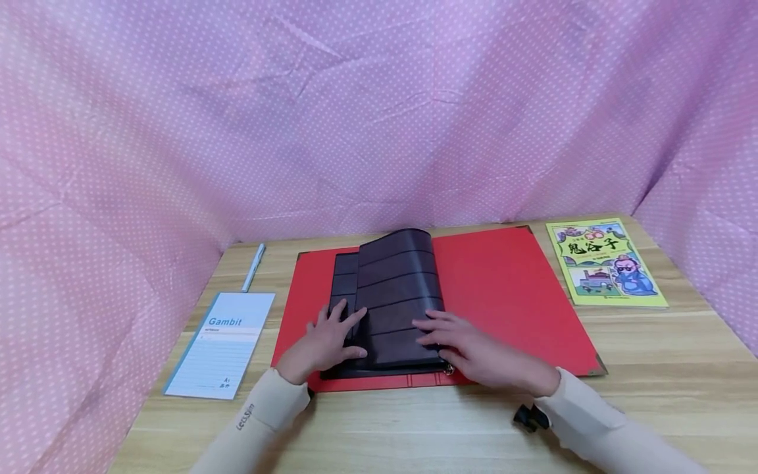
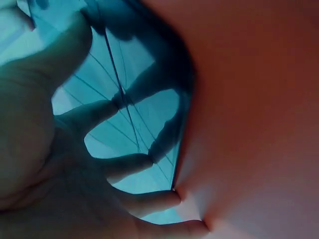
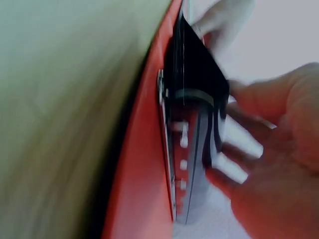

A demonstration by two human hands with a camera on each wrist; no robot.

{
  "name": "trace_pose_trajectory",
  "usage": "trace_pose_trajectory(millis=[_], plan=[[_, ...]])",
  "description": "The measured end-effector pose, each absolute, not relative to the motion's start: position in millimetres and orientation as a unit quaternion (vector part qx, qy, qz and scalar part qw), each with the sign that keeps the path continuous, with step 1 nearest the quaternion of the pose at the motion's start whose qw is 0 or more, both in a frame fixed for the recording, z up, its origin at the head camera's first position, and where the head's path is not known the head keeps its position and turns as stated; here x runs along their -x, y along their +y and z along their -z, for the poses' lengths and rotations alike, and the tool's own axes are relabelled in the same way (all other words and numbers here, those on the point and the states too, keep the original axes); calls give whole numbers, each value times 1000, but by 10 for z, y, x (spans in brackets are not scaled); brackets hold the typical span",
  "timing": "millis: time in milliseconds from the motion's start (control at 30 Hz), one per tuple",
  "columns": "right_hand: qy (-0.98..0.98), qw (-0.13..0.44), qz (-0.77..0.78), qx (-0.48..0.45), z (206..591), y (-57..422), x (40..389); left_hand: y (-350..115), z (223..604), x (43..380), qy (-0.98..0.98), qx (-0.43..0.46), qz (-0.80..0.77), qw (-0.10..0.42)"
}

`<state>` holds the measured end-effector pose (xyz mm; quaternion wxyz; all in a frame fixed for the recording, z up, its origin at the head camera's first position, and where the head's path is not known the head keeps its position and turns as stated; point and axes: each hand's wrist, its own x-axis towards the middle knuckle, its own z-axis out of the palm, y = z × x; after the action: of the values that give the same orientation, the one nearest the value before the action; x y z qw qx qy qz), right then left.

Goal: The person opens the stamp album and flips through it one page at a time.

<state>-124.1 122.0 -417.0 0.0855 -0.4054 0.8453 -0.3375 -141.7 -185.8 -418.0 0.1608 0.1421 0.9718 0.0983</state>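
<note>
A red ring binder (image 1: pixel 503 296) lies spread flat on the table. Its black pocket pages (image 1: pixel 398 289) are turned over to the left side, the top ones bowed up near the spine. Spread fingers of my left hand (image 1: pixel 322 343) rest on the left edge of the pages; in the left wrist view the fingertips (image 2: pixel 142 160) touch the glossy sheet and the red cover. My right hand (image 1: pixel 476 349) touches the bowed pages beside the spine, fingers extended. Metal rings (image 3: pixel 182 134) show under the curved sheets in the right wrist view.
On the left lie a light blue notebook (image 1: pixel 224 345) and, above it, a pen (image 1: pixel 253 266). A yellow comic-style book (image 1: pixel 606 263) lies to the binder's right. Pink dotted cloth (image 1: pixel 367 118) hangs behind the wooden table (image 1: pixel 408 428).
</note>
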Motion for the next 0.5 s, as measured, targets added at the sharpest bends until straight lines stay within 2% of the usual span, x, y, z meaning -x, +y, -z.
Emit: trace_pose_trajectory(millis=[267, 500], plan=[[875, 120, 362, 297, 4252, 1406, 1352, -1832, 4234, 1415, 976, -129, -89, 153], [888, 134, 343, 276, 4267, 1374, 1369, -1910, 4215, 1411, 977, -146, -82, 132]])
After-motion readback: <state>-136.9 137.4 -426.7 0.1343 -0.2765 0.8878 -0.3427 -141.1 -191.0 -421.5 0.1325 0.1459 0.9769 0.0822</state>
